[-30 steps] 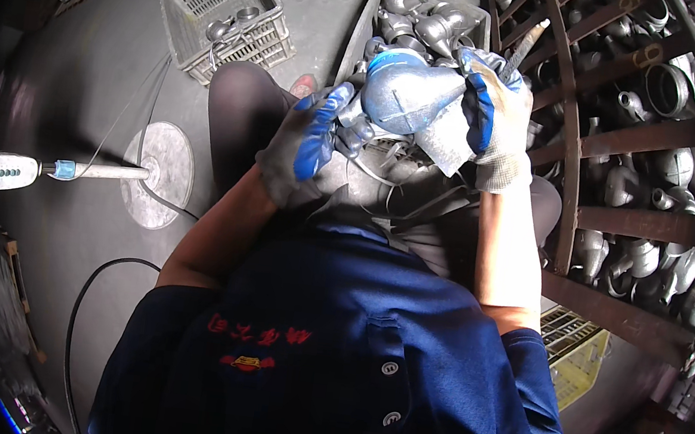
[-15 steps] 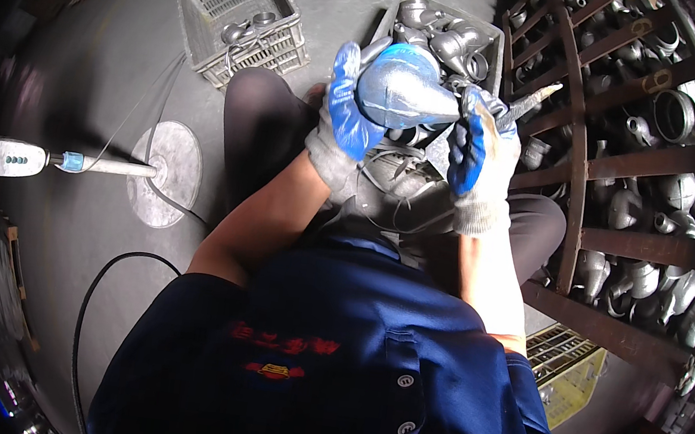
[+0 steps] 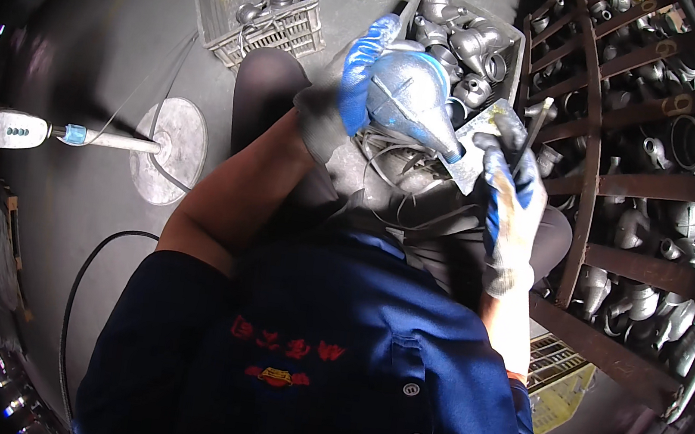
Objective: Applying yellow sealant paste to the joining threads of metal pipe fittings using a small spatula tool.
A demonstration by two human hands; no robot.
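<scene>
My left hand (image 3: 365, 76), in a blue-coated glove, grips a funnel-shaped grey metal casting (image 3: 410, 95) by its wide end. The casting's narrow neck points down to the right, toward a flat grey metal plate (image 3: 467, 158). In a matching glove, my right hand (image 3: 512, 181) is closed around a thin stick-shaped tool (image 3: 538, 123) that slants up past the fingers. Those fingers are at the plate's right edge; whether they touch it I cannot tell.
Ahead stands a grey crate (image 3: 512, 42) full of metal castings; a grey slatted crate (image 3: 256, 11) with a few parts is to its left. A rusty rack (image 3: 585, 151) of castings lines the right. At left is a fan base (image 3: 169, 152), with a black cable (image 3: 69, 304) nearby.
The casting's neck has turned from pointing right to pointing down-right. My right hand has drawn away from it, down and to the right. More of the plate now shows.
</scene>
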